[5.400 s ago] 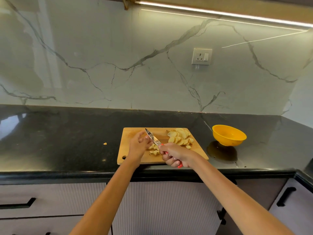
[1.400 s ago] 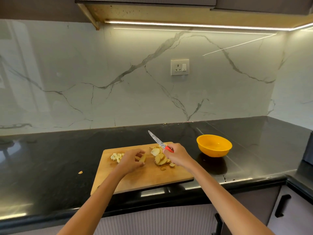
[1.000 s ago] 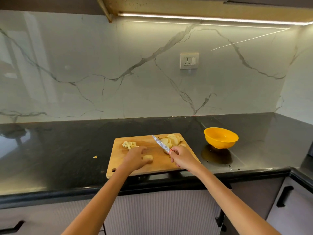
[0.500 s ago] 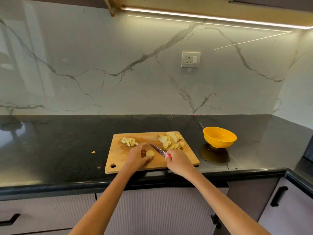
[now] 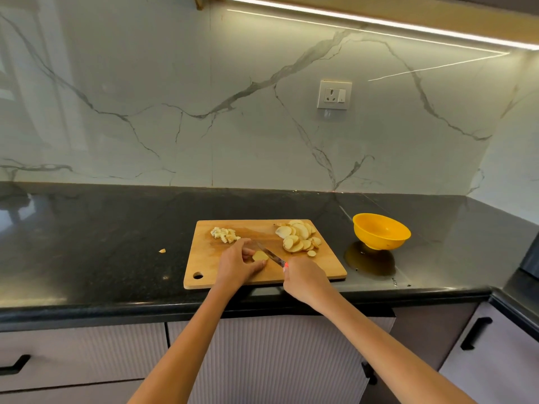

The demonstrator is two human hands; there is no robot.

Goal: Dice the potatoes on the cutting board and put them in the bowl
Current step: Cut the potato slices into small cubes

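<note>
A black polished surface (image 5: 102,243) runs under a marble-patterned wall with a white socket (image 5: 334,94) and a light strip (image 5: 379,23) above; pale cabinet fronts with dark handles (image 5: 475,333) sit below. One small stray potato scrap (image 5: 162,251) lies on the surface, well left of the wooden cutting board (image 5: 320,266); the yellow bowl (image 5: 381,231) stands on the surface just right of the board, apart from it, and no potato can be seen in it. On the board's far left lies a small heap of diced pieces (image 5: 225,235); on its far right a pile of round potato slices (image 5: 299,239), near the knife's path but not touching the blade.

The left hand (image 5: 237,265) is curled over a single potato slice (image 5: 260,256) at the board's near middle, fingers and thumb pinching it against the wood; the right hand (image 5: 304,282) is wrapped tight round the red handle of the knife (image 5: 269,253), only a sliver of red showing; the blade slants away and leftward, its edge on or just beside the held slice; whether it has bitten in cannot be told.
</note>
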